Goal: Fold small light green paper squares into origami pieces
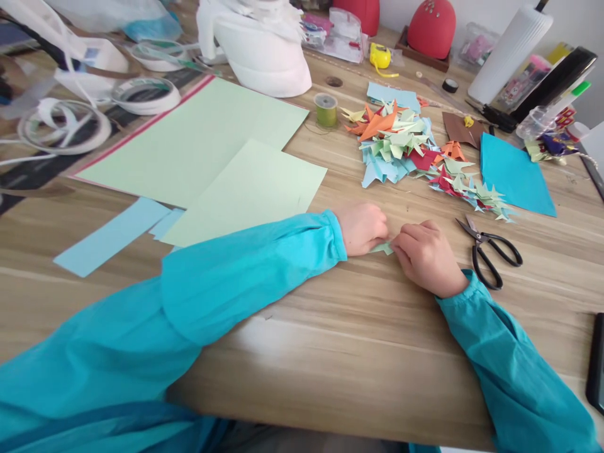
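Between my two hands lies a small piece of light green paper (383,248), mostly covered by the fingers. My left hand (363,228) is closed on its left end, low over the wooden table. Pinching the other end is my right hand (427,257), with the fingers curled together. Just right of that hand rest black-handled scissors (488,246), their blades slightly apart. Beyond the hands spreads a pile of folded paper pieces (396,141) in orange, green, blue and red. Large light green sheets (257,189) lie to the left, partly behind my left sleeve.
Blue paper strips (111,236) lie at the left. A thread spool (326,110) stands near the pile, and a turquoise sheet (516,173) lies at the right. Tape rolls (146,95), a white form (262,47) and a yellow tape measure (380,56) sit farther back. A dark phone-like object (597,362) is at the right edge.
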Motion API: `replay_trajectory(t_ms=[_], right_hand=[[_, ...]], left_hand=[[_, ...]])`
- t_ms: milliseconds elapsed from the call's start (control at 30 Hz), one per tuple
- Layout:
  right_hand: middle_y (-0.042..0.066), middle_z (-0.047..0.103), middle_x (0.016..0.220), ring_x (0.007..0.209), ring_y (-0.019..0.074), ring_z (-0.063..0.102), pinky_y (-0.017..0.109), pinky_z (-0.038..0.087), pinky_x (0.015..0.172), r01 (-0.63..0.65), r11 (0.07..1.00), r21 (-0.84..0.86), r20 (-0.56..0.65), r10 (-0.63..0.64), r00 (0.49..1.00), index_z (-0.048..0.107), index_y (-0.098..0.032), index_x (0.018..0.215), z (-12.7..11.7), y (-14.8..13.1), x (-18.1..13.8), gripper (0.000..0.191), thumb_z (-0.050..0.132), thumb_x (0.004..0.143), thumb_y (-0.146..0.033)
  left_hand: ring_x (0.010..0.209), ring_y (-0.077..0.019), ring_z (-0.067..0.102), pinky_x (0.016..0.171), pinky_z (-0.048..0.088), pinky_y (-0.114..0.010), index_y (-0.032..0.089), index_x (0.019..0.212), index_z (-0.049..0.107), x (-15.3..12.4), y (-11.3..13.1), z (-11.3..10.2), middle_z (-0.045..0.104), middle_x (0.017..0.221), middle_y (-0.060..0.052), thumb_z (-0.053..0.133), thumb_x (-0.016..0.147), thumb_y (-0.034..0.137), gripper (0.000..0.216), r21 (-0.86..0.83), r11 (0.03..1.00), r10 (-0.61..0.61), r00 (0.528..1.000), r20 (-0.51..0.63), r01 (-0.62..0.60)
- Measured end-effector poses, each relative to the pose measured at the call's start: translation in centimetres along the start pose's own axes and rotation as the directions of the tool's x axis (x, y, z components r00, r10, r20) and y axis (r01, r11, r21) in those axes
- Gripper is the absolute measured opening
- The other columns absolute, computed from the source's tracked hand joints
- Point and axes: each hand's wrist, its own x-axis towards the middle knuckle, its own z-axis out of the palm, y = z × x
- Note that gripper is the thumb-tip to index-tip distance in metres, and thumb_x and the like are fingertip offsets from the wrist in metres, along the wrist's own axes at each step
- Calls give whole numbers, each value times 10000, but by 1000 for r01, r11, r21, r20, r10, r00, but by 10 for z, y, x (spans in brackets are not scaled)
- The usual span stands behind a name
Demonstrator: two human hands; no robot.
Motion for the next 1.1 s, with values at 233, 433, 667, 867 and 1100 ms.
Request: replay_trajectory(t_ms=[233,433,667,867,1100], right_hand=[[31,538,631,600,141,427,293,284,667,66,995,-69,-25,-68,997,603,-155,685,1,1,-4,260,407,849,-109],[46,529,645,623,153,413,315,305,691,116,983,-142,-18,-119,993,597,-143,702,-5,-10,-7,296,363,872,-81],[47,524,639,616,152,405,315,311,669,130,976,-177,-22,-136,990,589,-140,668,-4,-14,-7,276,396,847,-56],[37,524,637,617,149,411,315,318,677,96,985,-146,-23,-100,995,596,-147,681,-6,-13,-7,254,418,852,-88],[43,536,661,639,158,417,319,328,676,51,996,-69,-25,-53,998,606,-144,712,-5,-13,-9,250,409,861,-104]], left_hand=[[657,-142,530,630,404,-274,138,750,643,-21,14,13,613,678,-50,336,908,241,360,126,989,-37,963,-266,73],[648,-134,526,612,403,-270,131,702,614,-25,25,14,587,646,-42,328,913,234,369,148,984,-57,957,-283,102],[672,-148,557,604,441,-285,121,775,629,-35,19,5,630,693,-61,327,902,186,334,244,958,-72,952,-298,149],[896,-256,586,746,497,-399,36,998,606,-35,69,6,653,973,-170,405,818,98,277,282,934,-111,929,-352,219],[1141,-348,472,929,431,-460,-35,1104,551,-38,102,32,540,1187,-242,446,826,245,407,218,922,-241,914,-326,320]])
